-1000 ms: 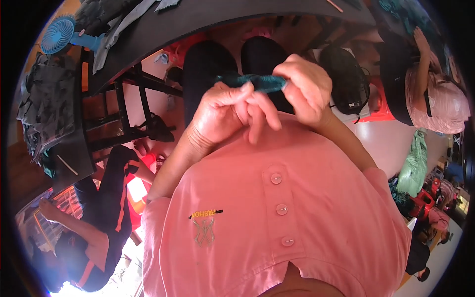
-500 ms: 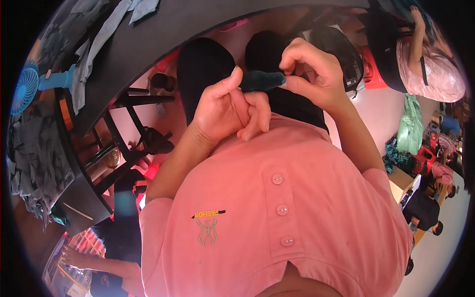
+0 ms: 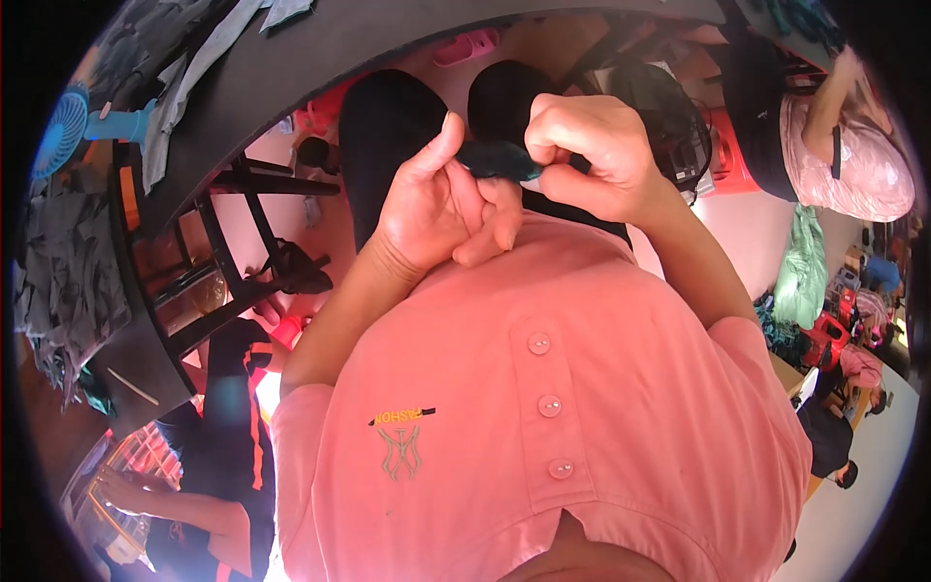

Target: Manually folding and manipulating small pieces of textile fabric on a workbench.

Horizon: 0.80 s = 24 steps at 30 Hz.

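Observation:
A small dark green cloth piece [image 3: 497, 160], narrow and tube-like, lies between my hands above my lap. My left hand [image 3: 432, 204] carries it along the index finger, which the cloth seems to cover. The left thumb stands up away from it, and the other fingers curl loosely below. With thumb and bent index finger, my right hand [image 3: 596, 155] pinches the cloth's right end. Whether anything else sits in that pinch is hidden by the fingers.
A dark table [image 3: 320, 58] curves across the far side, with grey cloth strips [image 3: 208, 87] and a blue fan [image 3: 66, 131] at its left. Dark stools [image 3: 228, 247] stand below. Co-workers sit at the right [image 3: 844, 160] and lower left [image 3: 208, 514].
Both hands have shifted slightly left with the cloth. My right fingers have closed in nearer to its end, and the right hand is more curled.

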Tool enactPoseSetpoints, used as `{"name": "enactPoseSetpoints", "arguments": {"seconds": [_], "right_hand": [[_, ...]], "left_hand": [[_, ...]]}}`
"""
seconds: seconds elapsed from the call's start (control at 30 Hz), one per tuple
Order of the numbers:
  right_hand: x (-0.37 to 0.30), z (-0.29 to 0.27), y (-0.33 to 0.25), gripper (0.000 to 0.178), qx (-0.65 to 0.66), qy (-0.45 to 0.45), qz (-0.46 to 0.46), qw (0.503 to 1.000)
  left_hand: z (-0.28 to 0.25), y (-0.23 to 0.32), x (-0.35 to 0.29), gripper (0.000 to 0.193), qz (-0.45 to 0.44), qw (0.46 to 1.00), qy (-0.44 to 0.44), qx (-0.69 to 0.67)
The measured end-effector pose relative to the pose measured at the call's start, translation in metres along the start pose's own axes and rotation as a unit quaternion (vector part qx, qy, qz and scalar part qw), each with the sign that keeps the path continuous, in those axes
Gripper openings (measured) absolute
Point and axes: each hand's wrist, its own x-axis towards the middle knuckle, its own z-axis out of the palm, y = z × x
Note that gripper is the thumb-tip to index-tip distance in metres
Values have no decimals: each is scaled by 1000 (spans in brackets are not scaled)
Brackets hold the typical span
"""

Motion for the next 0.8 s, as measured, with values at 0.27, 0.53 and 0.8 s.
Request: {"name": "enactPoseSetpoints", "arguments": {"seconds": [0.27,0.53,0.8], "right_hand": [[-27,-16,-2,20,177,42,153,971],[-45,6,-6,10,-12,197,37,980],[-50,-76,1,11,232,478,66,844]], "left_hand": [[18,-17,-5,64,61,987,147,-38],[30,-19,21,62,-12,991,131,-7],[37,-9,5,52,12,978,45,206]]}}
